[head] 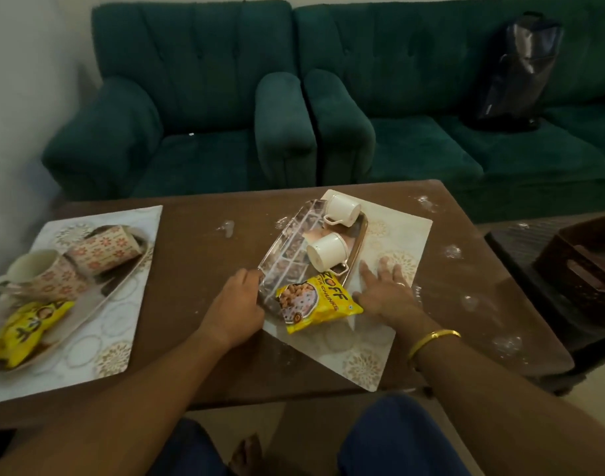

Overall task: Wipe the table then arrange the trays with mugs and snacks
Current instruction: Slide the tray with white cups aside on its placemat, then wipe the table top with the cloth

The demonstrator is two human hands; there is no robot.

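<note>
A glossy patterned tray [287, 249] lies tilted on a white placemat [400, 235] at the table's middle. Two cream mugs [342, 209] [326, 250] lie on their sides in it, and a yellow snack packet [314, 297] rests on its near end. My left hand [237, 304] grips the tray's near left edge. My right hand [390, 290] lies flat with fingers spread on the placemat, right of the packet. At the left, a second tray [122, 273] on another placemat [119, 334] holds two floral mugs [103, 249] [43, 276] on their sides and a yellow packet [23, 329].
The brown table [198, 242] has white smears and crumbs, mostly along its right side. A dark brown crate [582, 255] stands to the right of the table. A green armchair [184, 97] and a green sofa [431, 125] with a dark bag [513, 73] stand behind.
</note>
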